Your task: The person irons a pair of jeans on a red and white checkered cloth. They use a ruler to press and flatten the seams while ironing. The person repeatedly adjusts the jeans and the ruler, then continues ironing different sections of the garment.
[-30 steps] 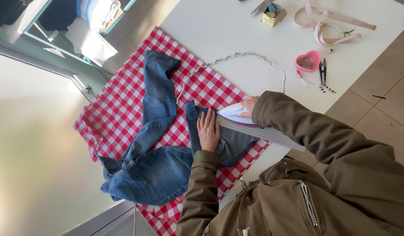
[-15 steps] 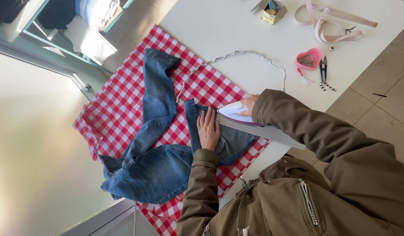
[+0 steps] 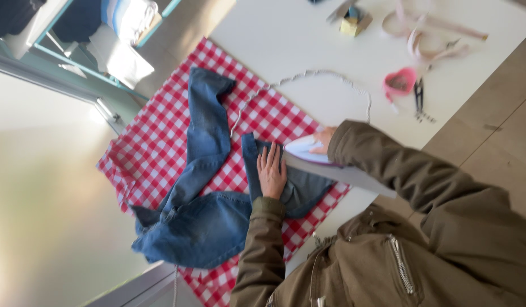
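1. The left hand (image 3: 271,170) stays flat, its grip wide, on the folded jeans leg (image 3: 263,165) at frame centre.
2. The right hand (image 3: 322,139) keeps clasping the white iron (image 3: 305,150); nothing has shifted on the checked cloth (image 3: 155,148).

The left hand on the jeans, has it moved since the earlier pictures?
No. The left hand lies flat on the folded jeans leg, at the same spot beside the iron and against the red checked cloth.

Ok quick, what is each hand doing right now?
Left hand: open, pressed flat on the jeans.
Right hand: closed on the iron.
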